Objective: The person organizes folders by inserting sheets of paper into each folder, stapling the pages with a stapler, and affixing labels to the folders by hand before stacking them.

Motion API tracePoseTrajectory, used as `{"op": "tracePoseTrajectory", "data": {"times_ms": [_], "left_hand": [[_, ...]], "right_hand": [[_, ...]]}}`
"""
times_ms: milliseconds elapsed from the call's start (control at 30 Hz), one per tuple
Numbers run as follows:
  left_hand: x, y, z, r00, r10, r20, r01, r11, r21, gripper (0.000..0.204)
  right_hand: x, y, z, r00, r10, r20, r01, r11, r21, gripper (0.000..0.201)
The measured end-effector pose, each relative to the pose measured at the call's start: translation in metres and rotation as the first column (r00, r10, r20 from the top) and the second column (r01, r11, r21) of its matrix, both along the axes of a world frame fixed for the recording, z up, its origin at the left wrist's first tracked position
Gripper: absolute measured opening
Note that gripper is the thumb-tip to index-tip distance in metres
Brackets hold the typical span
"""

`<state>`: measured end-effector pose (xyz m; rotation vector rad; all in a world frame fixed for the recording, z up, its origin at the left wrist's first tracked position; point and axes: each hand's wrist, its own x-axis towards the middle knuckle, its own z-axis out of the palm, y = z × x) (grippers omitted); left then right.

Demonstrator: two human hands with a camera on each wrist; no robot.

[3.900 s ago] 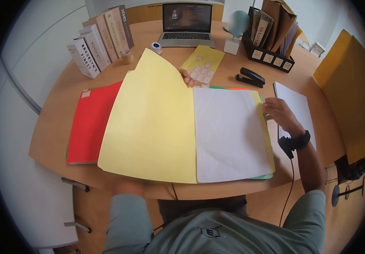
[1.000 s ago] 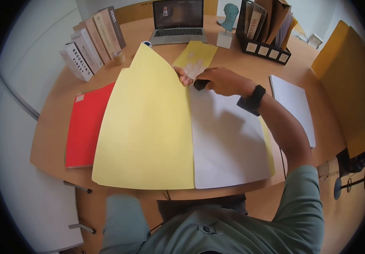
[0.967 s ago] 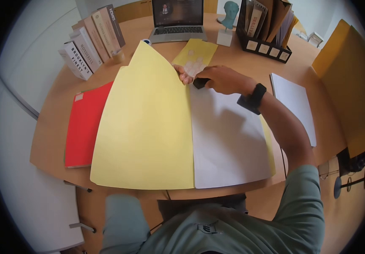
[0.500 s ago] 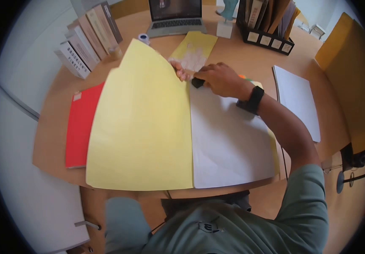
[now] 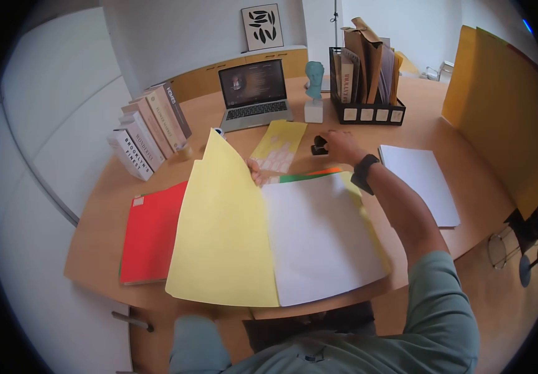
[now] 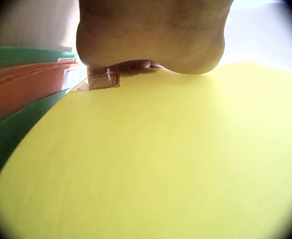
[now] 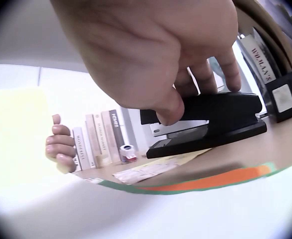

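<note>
A yellow folder (image 5: 219,237) lies opened at the front of the desk, its left cover raised and a white paper stack (image 5: 325,237) on the right side. My left hand (image 5: 255,172) grips the cover's edge near the top of the fold; fingertips curl round to the paper side. Most of that hand hides behind the cover in the head view, while its heel (image 6: 151,40) shows in the left wrist view. Beyond the folder's top edge, my right hand (image 5: 345,148) holds a black stapler (image 7: 225,117) between thumb and fingers, close over the desk.
Green and orange folders (image 5: 311,174) peek out under the yellow one. A red folder (image 5: 153,234) lies left, a paper stack (image 5: 418,184) right. Behind stand books (image 5: 150,128), a laptop (image 5: 253,93), a bust (image 5: 314,84) and a black file holder (image 5: 372,112). A yellow envelope (image 5: 281,143) lies mid-desk.
My right hand picked up the stapler and brought it to the paper's top left corner, then moved it right and back past the folder. My left hand keeps its grip. The head view tilted up.
</note>
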<state>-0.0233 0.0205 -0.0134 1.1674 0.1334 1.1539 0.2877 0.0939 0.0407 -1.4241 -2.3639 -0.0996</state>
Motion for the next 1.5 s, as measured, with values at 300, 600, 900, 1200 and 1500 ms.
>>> {"op": "tracePoseTrajectory", "data": {"times_ms": [300, 600, 900, 1200, 1500], "left_hand": [[-0.006, -0.021, 0.024, 0.715, 0.567, -0.409, -0.529, 0.821, 0.212, 0.044], [-0.034, -0.025, -0.007, -0.169, 0.796, -0.581, -0.506, 0.436, 0.745, 0.049], [-0.027, -0.062, 0.016, -0.157, 0.635, -0.756, -0.446, 0.638, 0.628, 0.042], [-0.01, -0.046, -0.013, 0.108, 0.738, -0.666, -0.618, 0.575, 0.537, 0.033], [-0.011, -0.036, -0.02, 0.326, 0.715, -0.618, -0.789, 0.567, 0.239, 0.024]], "right_hand": [[0.061, 0.041, -0.041, 0.977, -0.179, -0.116, 0.187, 0.98, 0.066, 0.031], [0.041, 0.019, 0.027, 0.867, -0.078, -0.493, 0.143, 0.985, 0.096, 0.019], [-0.061, -0.015, 0.053, 0.887, 0.214, -0.41, -0.361, 0.875, -0.323, 0.02], [-0.11, 0.045, -0.019, 0.96, 0.262, -0.097, -0.275, 0.821, -0.501, 0.03], [-0.108, 0.048, -0.026, 0.971, 0.198, -0.134, -0.239, 0.819, -0.522, 0.019]]}}
